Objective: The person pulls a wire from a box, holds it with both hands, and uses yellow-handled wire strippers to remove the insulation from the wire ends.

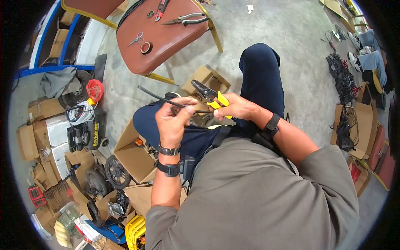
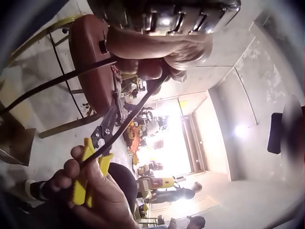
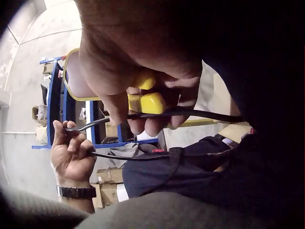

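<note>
A length of black cable [image 1: 158,96] runs between both hands above the person's lap. The left hand [image 1: 175,118], with a watch at its wrist, pinches the cable between thumb and fingers, and a free stretch sticks out past it to the left. Yellow-handled wire strippers [image 1: 219,101] sit in the right hand [image 1: 239,107], their dark head pointing up and away. In the right wrist view the right thumb [image 3: 116,109] lies against the cable, which passes alongside the yellow handles. The left wrist view shows the cable crossing close beside the strippers' head [image 2: 102,131].
A brown padded chair [image 1: 166,37] ahead carries pliers [image 1: 185,19], scissors [image 1: 136,38] and a roll of tape [image 1: 146,48]. An open cardboard box [image 1: 135,156] stands by the left leg. Boxes, wheels and coiled white cable [image 1: 80,113] crowd the left floor; black wiring [image 1: 343,79] lies right.
</note>
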Demonstrator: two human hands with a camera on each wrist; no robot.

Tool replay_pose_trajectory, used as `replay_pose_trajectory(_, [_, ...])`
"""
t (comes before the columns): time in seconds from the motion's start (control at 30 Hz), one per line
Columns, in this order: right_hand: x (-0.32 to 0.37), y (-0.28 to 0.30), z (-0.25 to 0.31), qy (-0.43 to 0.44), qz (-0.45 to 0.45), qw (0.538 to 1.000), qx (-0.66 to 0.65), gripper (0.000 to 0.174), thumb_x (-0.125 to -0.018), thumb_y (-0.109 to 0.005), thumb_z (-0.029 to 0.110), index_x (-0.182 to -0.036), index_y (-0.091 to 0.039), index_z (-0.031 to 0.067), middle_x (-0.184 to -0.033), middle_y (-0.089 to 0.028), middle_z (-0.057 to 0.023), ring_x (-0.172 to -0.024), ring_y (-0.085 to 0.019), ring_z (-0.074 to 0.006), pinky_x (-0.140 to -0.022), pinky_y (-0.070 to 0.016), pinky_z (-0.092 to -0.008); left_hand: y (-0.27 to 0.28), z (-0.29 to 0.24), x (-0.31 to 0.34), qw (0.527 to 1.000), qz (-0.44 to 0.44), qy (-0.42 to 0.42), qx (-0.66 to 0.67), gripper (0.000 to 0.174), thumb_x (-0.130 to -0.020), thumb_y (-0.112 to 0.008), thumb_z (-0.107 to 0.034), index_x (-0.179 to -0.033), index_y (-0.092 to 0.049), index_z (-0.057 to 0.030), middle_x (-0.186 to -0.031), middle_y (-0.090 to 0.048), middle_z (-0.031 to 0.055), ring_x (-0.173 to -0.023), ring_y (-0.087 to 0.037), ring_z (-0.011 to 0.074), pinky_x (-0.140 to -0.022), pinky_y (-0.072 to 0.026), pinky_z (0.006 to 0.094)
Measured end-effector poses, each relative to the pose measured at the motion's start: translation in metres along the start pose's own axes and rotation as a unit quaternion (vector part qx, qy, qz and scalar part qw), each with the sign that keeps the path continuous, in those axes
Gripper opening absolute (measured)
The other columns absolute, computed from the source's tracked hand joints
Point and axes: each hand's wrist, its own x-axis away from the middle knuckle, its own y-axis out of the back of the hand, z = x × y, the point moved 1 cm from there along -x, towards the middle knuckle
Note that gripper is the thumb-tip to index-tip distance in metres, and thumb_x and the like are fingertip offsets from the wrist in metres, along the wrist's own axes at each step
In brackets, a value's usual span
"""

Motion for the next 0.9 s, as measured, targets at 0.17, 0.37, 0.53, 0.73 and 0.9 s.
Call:
replay_pose_trajectory(0.17, [0.003, -0.002, 0.002, -0.010, 0.002, 0.999, -0.031, 0.019, -0.092, -0.068, 0.016, -0.103, -0.064, 0.0007, -0.087, -0.067, -0.0039, -0.076, -0.064, -0.0121, -0.067, -0.0530, -0.0269, -0.005, 0.014, 0.009, 0.996, 0.055, 0.032, 0.068, 0.028, -0.084, -0.069, 0.004, -0.112, -0.066, 0.0007, -0.102, -0.073, 0.0139, -0.067, -0.056, 0.0053, -0.055, -0.0431, 0.0185])
replay_pose_trajectory(0.37, [-0.001, 0.000, -0.003, -0.015, 0.015, 0.999, -0.036, 0.021, -0.092, -0.069, 0.015, -0.104, -0.063, -0.0006, -0.087, -0.067, -0.0046, -0.076, -0.063, -0.0123, -0.068, -0.0535, -0.0268, -0.005, 0.018, 0.010, 0.996, 0.058, 0.010, 0.070, 0.024, -0.086, -0.068, 0.004, -0.110, -0.066, 0.0020, -0.104, -0.072, 0.0155, -0.086, -0.064, 0.0117, -0.075, -0.0487, 0.0224])
replay_pose_trajectory(0.53, [-0.001, -0.001, -0.004, -0.017, 0.017, 0.999, -0.045, 0.020, -0.090, -0.070, 0.014, -0.103, -0.064, -0.0004, -0.085, -0.067, -0.0041, -0.074, -0.063, -0.0122, -0.067, -0.0535, -0.0270, -0.008, 0.019, 0.010, 0.998, 0.040, -0.020, 0.049, 0.017, -0.087, -0.068, 0.003, -0.104, -0.067, 0.0019, -0.102, -0.073, 0.0131, -0.089, -0.064, 0.0119, -0.078, -0.0485, 0.0233])
replay_pose_trajectory(0.73, [0.002, -0.002, 0.005, 0.038, -0.055, 0.998, 0.006, 0.018, -0.088, -0.072, 0.011, -0.100, -0.064, 0.0002, -0.083, -0.067, -0.0036, -0.072, -0.063, -0.0111, -0.067, -0.0533, -0.0270, -0.015, 0.021, 0.008, 0.998, -0.033, -0.044, 0.027, 0.009, -0.091, -0.067, -0.001, -0.099, -0.068, 0.0009, -0.098, -0.073, 0.0095, -0.072, -0.055, 0.0046, -0.062, -0.0412, 0.0182])
replay_pose_trajectory(0.9, [0.002, -0.003, 0.002, 0.064, -0.094, 0.992, 0.057, 0.017, -0.085, -0.074, 0.011, -0.094, -0.065, -0.0003, -0.082, -0.067, -0.0044, -0.070, -0.061, -0.0095, -0.066, -0.0511, -0.0274, -0.014, 0.038, -0.002, 0.995, -0.085, -0.027, 0.039, 0.007, -0.093, -0.066, -0.004, -0.098, -0.068, 0.0002, -0.090, -0.072, 0.0066, -0.055, -0.041, -0.0004, -0.047, -0.0273, 0.0162])
